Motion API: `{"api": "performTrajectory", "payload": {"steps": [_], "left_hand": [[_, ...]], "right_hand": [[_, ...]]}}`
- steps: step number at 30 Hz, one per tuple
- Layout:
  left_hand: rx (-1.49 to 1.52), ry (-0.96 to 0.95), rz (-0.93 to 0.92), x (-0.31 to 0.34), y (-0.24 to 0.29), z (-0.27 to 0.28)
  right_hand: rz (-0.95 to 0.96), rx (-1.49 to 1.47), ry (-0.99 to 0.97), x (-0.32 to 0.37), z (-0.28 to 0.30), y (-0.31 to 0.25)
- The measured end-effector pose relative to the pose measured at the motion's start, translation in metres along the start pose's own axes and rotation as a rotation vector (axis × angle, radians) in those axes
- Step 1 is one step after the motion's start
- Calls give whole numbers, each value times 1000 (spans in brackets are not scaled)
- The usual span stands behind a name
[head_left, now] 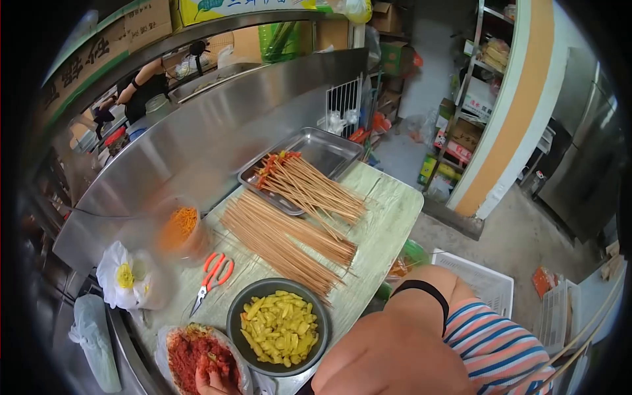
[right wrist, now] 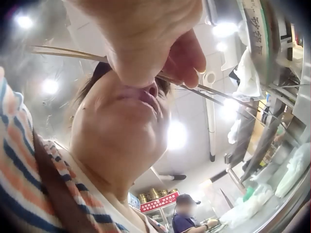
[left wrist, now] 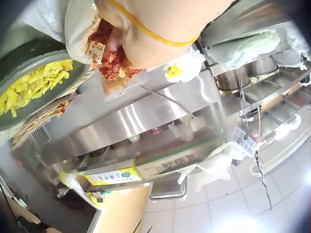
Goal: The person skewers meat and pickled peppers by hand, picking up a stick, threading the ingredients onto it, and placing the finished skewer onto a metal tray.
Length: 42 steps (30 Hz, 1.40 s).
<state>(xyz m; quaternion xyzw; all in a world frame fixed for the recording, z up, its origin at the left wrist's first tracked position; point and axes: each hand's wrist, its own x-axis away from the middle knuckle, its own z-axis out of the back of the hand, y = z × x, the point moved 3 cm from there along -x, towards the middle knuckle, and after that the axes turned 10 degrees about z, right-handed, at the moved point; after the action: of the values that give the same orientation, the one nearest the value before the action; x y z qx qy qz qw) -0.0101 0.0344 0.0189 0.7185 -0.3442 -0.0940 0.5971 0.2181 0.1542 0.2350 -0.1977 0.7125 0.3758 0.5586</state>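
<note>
At the bottom of the head view, my left hand (head_left: 212,383) pinches some red, coarse mixture (head_left: 187,352) in a plastic bag; the left wrist view shows this hand (left wrist: 155,36) with the same red mixture (left wrist: 114,65) at its fingers. Up close to the face, my right hand (right wrist: 146,39) grips a few thin sticks (right wrist: 70,53) in the right wrist view. A dark bowl (head_left: 235,324) of yellow-green pieces (head_left: 280,329) stands beside the bag. Bare sticks (head_left: 276,243) lie in bundles on the table, below a metal tray (head_left: 339,148) holding sticks with red-tipped ends (head_left: 280,161).
Red-handled pliers (head_left: 214,273) lie left of the bowl. Behind them are a tub of orange shreds (head_left: 184,227) and a white bag (head_left: 125,280). A steel panel (head_left: 197,138) borders the table's far side. A white crate (head_left: 484,280) stands on the floor at right.
</note>
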Motion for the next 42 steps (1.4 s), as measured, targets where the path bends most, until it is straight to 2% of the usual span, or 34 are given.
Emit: {"api": "performTrajectory", "payload": {"steps": [7, 26, 28, 42], "left_hand": [[-17, 159, -4, 10, 5, 12], [-114, 192, -28, 12, 6, 12], [317, 201, 40, 4, -14, 26], [169, 163, 24, -18, -36, 39]], "right_hand": [[16, -23, -48, -4, -2, -11], [-8, -76, -142, -15, 7, -4], [-13, -80, -151, -13, 5, -1], [-33, -102, -233, -11, 8, 6]]}}
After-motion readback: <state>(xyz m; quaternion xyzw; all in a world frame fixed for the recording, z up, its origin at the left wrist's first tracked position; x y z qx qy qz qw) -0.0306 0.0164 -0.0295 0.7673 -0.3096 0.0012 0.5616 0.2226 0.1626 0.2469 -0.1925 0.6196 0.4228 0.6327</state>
